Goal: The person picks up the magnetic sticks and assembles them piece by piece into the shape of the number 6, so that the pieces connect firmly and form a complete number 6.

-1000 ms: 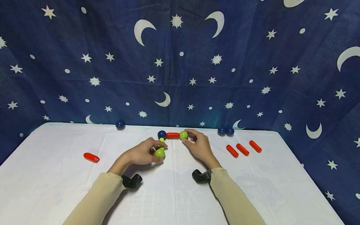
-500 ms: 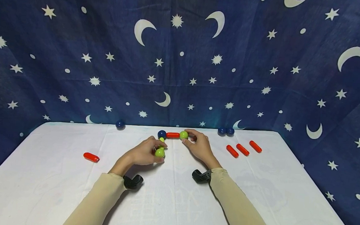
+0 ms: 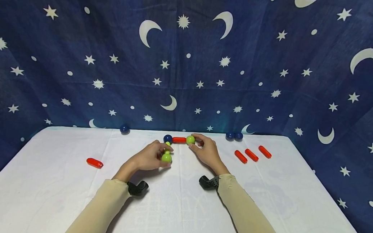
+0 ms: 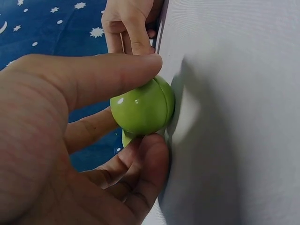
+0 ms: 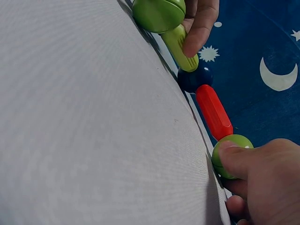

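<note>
A joined chain bends at a blue ball point(image 3: 168, 139). From it a red rod point(image 3: 179, 140) runs right to a green ball point(image 3: 190, 140), which my right hand point(image 3: 207, 152) pinches between thumb and fingers. A yellow-green rod point(image 5: 179, 47) leads from the blue ball toward the near side, ending in another green ball point(image 3: 166, 158). My left hand point(image 3: 148, 158) has thumb and fingers curled round that nearer ball; the left wrist view shows the ball point(image 4: 142, 107) between them, close to the cloth.
Behind to the left sits a loose blue ball point(image 3: 124, 129), and two more point(image 3: 230, 135) touch at the back right. One red rod point(image 3: 94, 162) lies at the left; several others point(image 3: 251, 155) lie at the right. A starry curtain point(image 3: 190, 59) hangs behind the white table point(image 3: 180, 210).
The nearer green ball in my left hand has shifted very slightly right, and the left fingers have adjusted a little. My right hand has stayed where it was.
</note>
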Tool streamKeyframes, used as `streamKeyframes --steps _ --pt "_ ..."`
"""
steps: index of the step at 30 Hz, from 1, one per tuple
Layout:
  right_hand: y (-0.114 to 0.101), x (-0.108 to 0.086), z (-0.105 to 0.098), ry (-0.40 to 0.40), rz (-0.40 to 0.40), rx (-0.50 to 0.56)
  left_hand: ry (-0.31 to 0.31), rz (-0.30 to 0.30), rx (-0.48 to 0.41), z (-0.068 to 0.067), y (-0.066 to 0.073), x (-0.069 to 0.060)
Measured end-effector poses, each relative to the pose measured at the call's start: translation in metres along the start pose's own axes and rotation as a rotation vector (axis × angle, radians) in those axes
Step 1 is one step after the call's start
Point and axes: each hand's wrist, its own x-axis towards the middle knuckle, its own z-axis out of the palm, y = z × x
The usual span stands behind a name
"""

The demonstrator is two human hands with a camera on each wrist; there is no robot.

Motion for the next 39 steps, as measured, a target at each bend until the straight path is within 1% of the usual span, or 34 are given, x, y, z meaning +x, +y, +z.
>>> streamKeyframes --steps 9,15,18,21,25,30,32,36,39 --pt "-0.001 0.002 0.000 -0.009 0.006 -0.010 0.019 0.016 -0.005 0.001 -0.001 0.000" --pt "0.000 0.002 -0.001 -0.018 0.007 -0.025 -0.001 0.031 -0.007 -0.002 0.000 0.000" --pt "0.000 0.002 -0.002 -0.018 -0.002 -0.027 0.001 0.039 -0.013 -0.006 -0.001 -0.001" --pt "0.001 0.002 -0.002 -0.015 -0.011 -0.026 0.015 0.041 -0.009 -0.010 0.000 -0.002" --pt "0.001 0.001 -0.003 -0.013 -0.019 -0.022 0.033 0.017 0.003 -0.015 -0.001 -0.005" --pt "0.002 0.001 -0.002 -0.010 -0.026 -0.017 0.056 -0.017 -0.010 -0.023 -0.004 -0.007" --pt "0.003 0.001 -0.002 -0.008 -0.029 -0.015 0.067 -0.019 -0.017 -0.028 -0.005 -0.009" --pt "0.004 0.002 -0.001 -0.006 -0.031 -0.012 0.112 -0.023 -0.042 -0.040 -0.008 -0.016" --pt "0.005 0.002 0.000 -0.005 -0.030 -0.013 0.166 -0.042 -0.068 -0.050 -0.012 -0.023"
